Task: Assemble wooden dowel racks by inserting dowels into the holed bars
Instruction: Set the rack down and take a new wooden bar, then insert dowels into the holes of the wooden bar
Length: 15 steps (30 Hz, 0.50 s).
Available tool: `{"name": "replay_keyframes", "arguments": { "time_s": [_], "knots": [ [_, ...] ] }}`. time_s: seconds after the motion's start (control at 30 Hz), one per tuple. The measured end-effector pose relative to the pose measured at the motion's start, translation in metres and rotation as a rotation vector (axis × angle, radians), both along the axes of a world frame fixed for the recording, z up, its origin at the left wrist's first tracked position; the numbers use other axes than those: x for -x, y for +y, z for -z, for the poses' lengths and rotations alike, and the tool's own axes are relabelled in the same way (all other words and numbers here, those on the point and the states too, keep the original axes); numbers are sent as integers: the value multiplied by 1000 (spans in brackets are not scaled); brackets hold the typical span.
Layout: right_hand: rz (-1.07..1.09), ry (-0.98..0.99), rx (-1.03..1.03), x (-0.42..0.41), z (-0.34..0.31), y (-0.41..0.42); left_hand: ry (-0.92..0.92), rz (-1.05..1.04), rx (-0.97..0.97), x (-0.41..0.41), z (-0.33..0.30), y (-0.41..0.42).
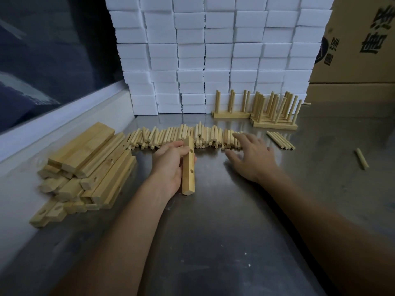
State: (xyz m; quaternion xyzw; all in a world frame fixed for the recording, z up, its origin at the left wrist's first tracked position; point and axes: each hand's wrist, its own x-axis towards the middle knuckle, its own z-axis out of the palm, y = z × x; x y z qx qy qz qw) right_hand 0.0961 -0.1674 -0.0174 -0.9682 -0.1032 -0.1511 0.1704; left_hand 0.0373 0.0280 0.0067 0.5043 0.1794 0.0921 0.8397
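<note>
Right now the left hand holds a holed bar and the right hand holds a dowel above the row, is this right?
Not quite. The left hand grips the holed bar, but the right hand holds nothing: in the head view its fingers spread open over the row of dowels.

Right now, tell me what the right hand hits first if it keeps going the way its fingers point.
Most likely the row of loose dowels: the right hand is open, fingertips at the row's right end. Depth is unclear, so contact can't be confirmed.
</note>
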Motion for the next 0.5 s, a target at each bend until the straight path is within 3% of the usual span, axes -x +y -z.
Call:
{"name": "replay_keyframes", "arguments": {
  "time_s": [0.23, 0.5],
  "knots": [
    [-59, 129, 153, -11, 3, 1, -5, 2, -47, -2, 4, 0],
    [-46, -136, 101, -3, 1, 3, -12, 10, -51, -5, 7, 2]
  ]
}}
